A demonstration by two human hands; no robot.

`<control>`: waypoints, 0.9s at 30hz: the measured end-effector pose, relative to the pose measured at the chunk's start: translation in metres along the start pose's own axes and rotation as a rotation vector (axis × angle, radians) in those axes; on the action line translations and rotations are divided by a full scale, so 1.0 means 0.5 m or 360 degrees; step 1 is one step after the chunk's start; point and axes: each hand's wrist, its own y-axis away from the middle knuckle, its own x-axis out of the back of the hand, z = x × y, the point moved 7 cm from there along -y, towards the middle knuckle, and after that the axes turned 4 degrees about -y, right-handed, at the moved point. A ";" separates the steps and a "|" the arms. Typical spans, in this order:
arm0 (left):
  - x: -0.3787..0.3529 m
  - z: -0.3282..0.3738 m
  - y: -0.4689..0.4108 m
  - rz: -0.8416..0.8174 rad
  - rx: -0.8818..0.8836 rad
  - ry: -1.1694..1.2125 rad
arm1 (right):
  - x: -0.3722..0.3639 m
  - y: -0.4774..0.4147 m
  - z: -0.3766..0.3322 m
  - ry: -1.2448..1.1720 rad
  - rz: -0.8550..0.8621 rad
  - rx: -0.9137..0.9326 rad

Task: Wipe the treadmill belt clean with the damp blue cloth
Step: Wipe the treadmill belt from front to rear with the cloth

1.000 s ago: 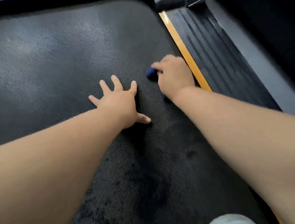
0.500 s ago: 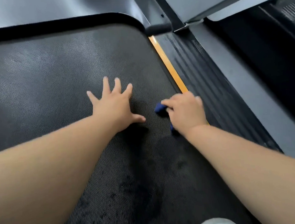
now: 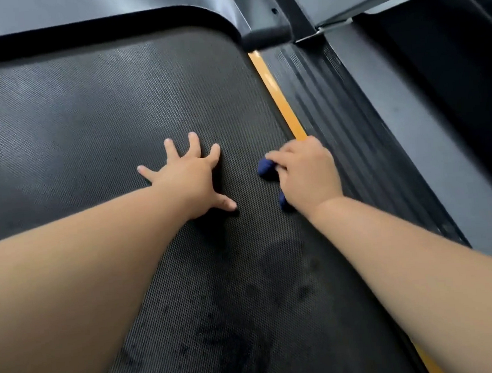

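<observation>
Belt [image 3: 87,125] open leftward; right hand [image 3: 308,175] grips cloth [image 3: 265,168] beside yellow edge strip [image 3: 272,90].

Soft, diffuse light, moderately bright. Pale sheen on the textured black treadmill belt [image 3: 56,113] at upper left. Short dark shadow under the left hand [image 3: 188,180], on the thumb and heel side. Right edge of frame falls to near black. Wide-angle stretch: forearms [image 3: 70,288] balloon toward the lower corners, belt edges bow. Slight softness on the right hand [image 3: 307,175]; weave detail smears toward the margins.
</observation>
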 end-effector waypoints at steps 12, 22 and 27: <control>0.008 -0.001 0.000 -0.0016 0.0027 -0.0006 | 0.042 0.050 0.093 0.0048 -0.0212 -0.0433; 0.079 0.102 -0.050 0.0376 -0.0279 0.0072 | 0.026 0.088 0.148 0.0102 -0.0297 -0.0456; 0.100 0.165 -0.103 0.0673 -0.0776 -0.0171 | 0.024 0.085 0.153 0.0086 -0.0235 -0.0464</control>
